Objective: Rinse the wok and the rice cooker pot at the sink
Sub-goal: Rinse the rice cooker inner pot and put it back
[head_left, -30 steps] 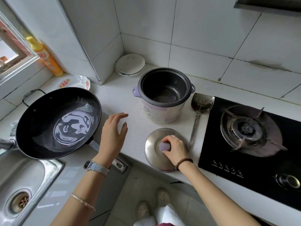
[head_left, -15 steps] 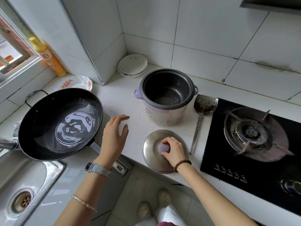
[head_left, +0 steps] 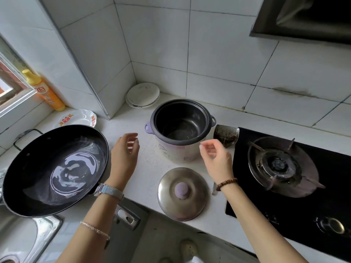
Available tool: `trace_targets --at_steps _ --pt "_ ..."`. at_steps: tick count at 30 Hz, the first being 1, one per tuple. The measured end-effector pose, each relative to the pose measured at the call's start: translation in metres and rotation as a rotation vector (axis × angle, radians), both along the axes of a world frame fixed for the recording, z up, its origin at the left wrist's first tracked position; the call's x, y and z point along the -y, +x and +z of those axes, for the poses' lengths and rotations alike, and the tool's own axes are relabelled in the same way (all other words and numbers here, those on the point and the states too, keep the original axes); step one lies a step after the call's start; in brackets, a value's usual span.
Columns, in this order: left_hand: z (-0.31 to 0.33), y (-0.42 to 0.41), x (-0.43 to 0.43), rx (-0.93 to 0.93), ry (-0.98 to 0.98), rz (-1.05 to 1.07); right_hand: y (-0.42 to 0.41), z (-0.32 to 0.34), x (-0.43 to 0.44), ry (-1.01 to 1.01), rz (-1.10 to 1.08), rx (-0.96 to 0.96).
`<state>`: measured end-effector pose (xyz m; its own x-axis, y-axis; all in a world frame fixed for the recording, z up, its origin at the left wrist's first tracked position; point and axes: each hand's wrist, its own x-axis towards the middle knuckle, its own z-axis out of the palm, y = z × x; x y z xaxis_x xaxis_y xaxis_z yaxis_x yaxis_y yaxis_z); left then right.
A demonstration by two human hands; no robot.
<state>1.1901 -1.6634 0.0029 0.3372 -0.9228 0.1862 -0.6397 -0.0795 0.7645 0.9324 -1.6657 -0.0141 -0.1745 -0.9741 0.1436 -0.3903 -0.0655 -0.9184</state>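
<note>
Wok (head_left: 55, 168) rests at the sink (head_left: 51, 228) edge, shallow water pooled inside. Rice cooker pot (head_left: 180, 126) on counter, looks empty, lid (head_left: 182, 194) lying in front. Left hand (head_left: 124, 152) and right hand (head_left: 216, 158) hover beside the pot, fingers relaxed, holding nothing.

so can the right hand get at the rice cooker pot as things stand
Probably yes: the right hand hovers open beside the rice cooker pot, nothing lies between them, and the lid is off.
</note>
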Motion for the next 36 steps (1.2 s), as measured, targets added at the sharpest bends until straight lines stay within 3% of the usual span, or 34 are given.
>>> trace_targets --at_steps 3,12,30,36 --pt "0.000 -0.005 0.026 -0.105 0.070 0.015 -0.014 0.020 0.029 0.014 -0.070 0.024" --pt "-0.004 -0.021 0.079 -0.436 0.248 0.068 -0.028 0.007 0.101 0.433 -0.066 0.025" --pt "-0.011 -0.026 0.098 -0.521 0.288 0.109 -0.021 0.017 0.115 0.384 -0.067 -0.097" --pt "0.000 -0.031 0.095 -0.480 0.205 0.108 -0.021 0.027 0.114 0.339 -0.067 -0.117"
